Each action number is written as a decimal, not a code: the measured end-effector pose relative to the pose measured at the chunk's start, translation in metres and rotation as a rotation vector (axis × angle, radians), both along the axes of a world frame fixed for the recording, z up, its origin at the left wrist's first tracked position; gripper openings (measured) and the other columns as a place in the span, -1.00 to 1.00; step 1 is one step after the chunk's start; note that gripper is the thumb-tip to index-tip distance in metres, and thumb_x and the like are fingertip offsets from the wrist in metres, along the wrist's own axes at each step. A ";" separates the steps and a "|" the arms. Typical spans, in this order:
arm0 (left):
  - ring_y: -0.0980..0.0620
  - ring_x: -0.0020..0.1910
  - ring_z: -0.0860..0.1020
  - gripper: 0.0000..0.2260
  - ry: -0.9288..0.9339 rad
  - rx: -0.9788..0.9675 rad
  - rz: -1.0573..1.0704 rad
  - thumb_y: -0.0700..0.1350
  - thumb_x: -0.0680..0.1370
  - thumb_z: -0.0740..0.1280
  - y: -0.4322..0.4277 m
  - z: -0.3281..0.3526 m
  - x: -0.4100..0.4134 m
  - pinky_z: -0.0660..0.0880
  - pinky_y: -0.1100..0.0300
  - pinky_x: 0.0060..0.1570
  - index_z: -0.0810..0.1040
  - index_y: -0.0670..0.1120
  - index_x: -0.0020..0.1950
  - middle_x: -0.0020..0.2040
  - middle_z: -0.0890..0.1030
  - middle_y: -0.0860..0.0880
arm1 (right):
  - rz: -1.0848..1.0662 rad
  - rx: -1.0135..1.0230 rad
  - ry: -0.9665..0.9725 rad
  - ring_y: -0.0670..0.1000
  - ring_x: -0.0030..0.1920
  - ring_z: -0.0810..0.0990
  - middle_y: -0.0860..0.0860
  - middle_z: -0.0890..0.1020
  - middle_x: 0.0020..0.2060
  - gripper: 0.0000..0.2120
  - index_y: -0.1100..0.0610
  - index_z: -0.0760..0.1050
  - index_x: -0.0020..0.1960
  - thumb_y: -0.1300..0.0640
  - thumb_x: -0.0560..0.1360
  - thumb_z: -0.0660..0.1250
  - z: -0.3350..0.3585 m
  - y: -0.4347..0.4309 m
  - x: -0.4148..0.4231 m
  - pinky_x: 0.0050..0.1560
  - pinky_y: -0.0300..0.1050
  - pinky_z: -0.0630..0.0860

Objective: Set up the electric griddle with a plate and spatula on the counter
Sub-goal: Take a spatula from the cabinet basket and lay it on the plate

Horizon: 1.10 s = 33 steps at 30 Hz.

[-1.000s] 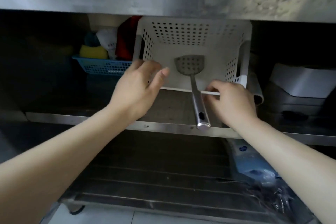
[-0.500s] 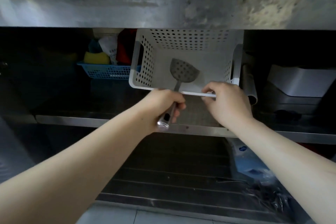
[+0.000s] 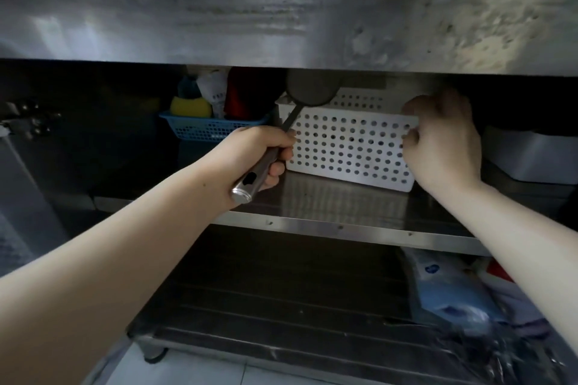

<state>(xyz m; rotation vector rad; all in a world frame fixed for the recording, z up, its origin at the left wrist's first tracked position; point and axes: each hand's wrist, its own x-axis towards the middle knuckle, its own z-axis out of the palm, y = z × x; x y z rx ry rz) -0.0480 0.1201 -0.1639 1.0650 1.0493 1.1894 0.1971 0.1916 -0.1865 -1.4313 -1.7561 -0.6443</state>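
We have the spatula (image 3: 309, 92) in our left hand (image 3: 253, 156), fingers wrapped tight round its metal handle, its blade raised just under the counter's front edge (image 3: 281, 25) and above the left end of the white perforated basket (image 3: 350, 147). Our right hand (image 3: 444, 141) is curled over the basket's right end, gripping its rim, on the steel shelf (image 3: 344, 216). We judge the blade could knock the counter's underside as we draw it out, or the basket could tip or skid toward the shelf's front edge if pushed unevenly. We count one spatula, one white basket, one blue basket (image 3: 206, 128) behind; no plate or griddle that we can make out.
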 end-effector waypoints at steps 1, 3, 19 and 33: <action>0.16 -0.62 0.36 -0.79 -0.014 0.000 -0.001 -0.21 0.55 0.23 0.000 -0.001 -0.001 0.29 0.35 -0.66 0.48 -0.16 0.18 -0.47 0.48 0.03 | 0.018 0.067 -0.033 0.30 0.03 0.49 0.27 0.54 -0.03 -0.78 0.25 0.57 -0.01 0.35 0.35 0.32 -0.005 -0.005 -0.002 -0.13 0.06 0.48; 0.16 -0.62 0.36 -0.83 -0.040 0.011 0.001 -0.20 0.56 0.23 0.000 -0.001 -0.003 0.28 0.35 -0.66 0.47 -0.14 0.13 -0.48 0.47 0.03 | 0.060 0.048 -0.123 0.27 -0.02 0.51 0.22 0.56 -0.08 -0.87 0.22 0.58 -0.09 0.30 0.37 0.34 -0.018 -0.009 -0.008 -0.09 0.05 0.47; 0.13 -0.56 0.46 -0.80 -0.117 0.028 -0.040 -0.14 0.55 0.24 0.007 0.007 0.000 0.40 0.34 -0.55 0.53 -0.18 0.11 -0.46 0.56 0.02 | 0.288 -0.641 0.430 0.04 0.20 0.56 -0.01 0.61 0.22 -0.76 -0.01 0.60 0.17 0.17 0.56 0.26 -0.013 0.010 -0.047 0.24 -0.11 0.46; 0.11 -0.44 0.58 -0.86 0.005 -0.464 -0.072 -0.09 0.38 0.40 -0.086 0.063 -0.038 0.52 0.26 -0.41 0.67 -0.13 -0.15 -0.37 0.64 0.00 | 0.283 -1.235 1.118 0.00 -0.27 0.61 0.05 0.67 -0.23 -0.78 0.10 0.55 -0.13 0.12 0.63 0.19 0.062 -0.095 -0.134 -0.23 -0.14 0.55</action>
